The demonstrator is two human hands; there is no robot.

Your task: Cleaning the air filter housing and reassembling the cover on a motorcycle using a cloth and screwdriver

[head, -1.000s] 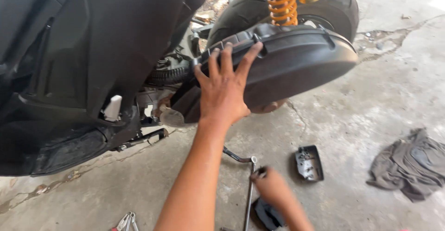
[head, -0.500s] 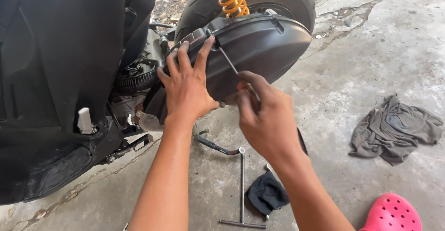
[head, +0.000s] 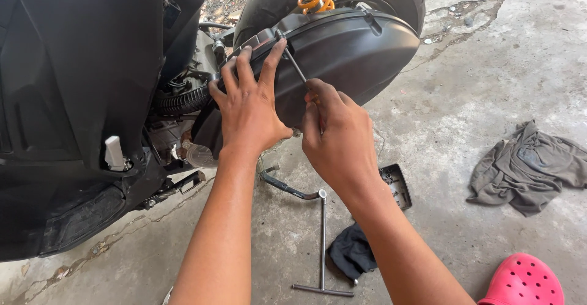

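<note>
Left hand (head: 247, 106) lay flat, fingers spread, on the black cover (head: 348, 51) at upper centre. Right hand (head: 336, 137) was clenched on a screwdriver (head: 293, 63), tip at the cover's top-edge screw. Screw-driving step; next needs steady turning, cover held still.

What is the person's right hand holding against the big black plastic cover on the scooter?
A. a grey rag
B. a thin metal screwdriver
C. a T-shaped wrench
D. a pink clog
B: the right hand grips a thin metal screwdriver whose tip meets the upper edge of the black plastic cover, while the left hand presses flat on it.
</note>
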